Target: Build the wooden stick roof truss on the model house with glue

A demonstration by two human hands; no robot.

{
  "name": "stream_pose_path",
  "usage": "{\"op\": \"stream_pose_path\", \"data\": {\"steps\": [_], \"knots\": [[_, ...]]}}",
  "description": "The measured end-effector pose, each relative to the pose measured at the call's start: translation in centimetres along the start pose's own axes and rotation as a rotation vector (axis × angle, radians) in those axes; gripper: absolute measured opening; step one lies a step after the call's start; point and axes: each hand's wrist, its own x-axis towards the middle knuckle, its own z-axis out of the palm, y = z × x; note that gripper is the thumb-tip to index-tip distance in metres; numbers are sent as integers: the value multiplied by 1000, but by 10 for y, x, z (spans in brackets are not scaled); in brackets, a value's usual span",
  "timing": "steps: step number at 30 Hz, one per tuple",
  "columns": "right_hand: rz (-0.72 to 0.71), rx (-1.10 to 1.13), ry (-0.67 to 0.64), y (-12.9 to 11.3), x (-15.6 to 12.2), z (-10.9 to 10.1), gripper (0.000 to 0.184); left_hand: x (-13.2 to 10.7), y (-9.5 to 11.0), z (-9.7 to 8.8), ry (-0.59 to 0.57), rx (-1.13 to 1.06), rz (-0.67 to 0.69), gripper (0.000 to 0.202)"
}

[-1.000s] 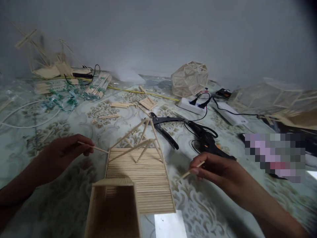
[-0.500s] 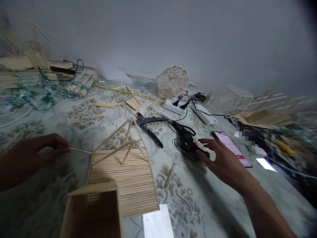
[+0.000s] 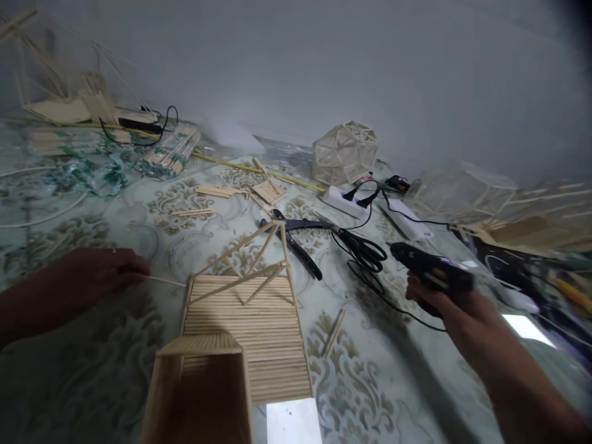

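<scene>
While the left hand (image 3: 111, 271) pinches one stick (image 3: 166, 281) pointing at the slatted base's (image 3: 277, 351) far left corner, the right hand (image 3: 456, 305) grips one glue gun (image 3: 432, 266) off the base's right edge. One open box (image 3: 198, 344), shadowed inside, covers the near left corner; toward the table's (image 3: 370, 394) far edge, one power strip (image 3: 342, 201) holds two plugs (image 3: 368, 201).

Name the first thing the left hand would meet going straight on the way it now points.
Likely the slatted wooden platform, near its far left corner. The left hand points toward it, and the thin stick it holds reaches about to that corner; whether the tip touches is unclear.
</scene>
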Motion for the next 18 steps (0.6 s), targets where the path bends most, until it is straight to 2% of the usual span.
{"op": "stream_pose_path", "data": {"steps": [3,5,6,7,10,13,15,18], "knots": [[-41,147,-106,-8,-21,-11,30,-2,-2,-2,62,24,-25,54],[-112,66,-240,-18,-40,-15,17,-2,-3,-4,145,45,-61,53],[-167,19,-358,-26,-50,-14,16,-2,-2,-5,179,54,-78,53],[-245,-9,-404,-35,-59,-10,18,-2,-1,-5,205,58,-90,53],[-419,-8,-595,-71,-83,14,28,-2,9,0,267,-9,-101,50],[-438,52,-700,-102,-95,47,9,-5,24,11,296,-144,-87,44],[-448,81,-730,-111,-99,66,8,-7,32,19,277,-221,-69,42],[-478,88,-719,-110,-104,82,10,-10,37,31,247,-309,-49,41]]}}
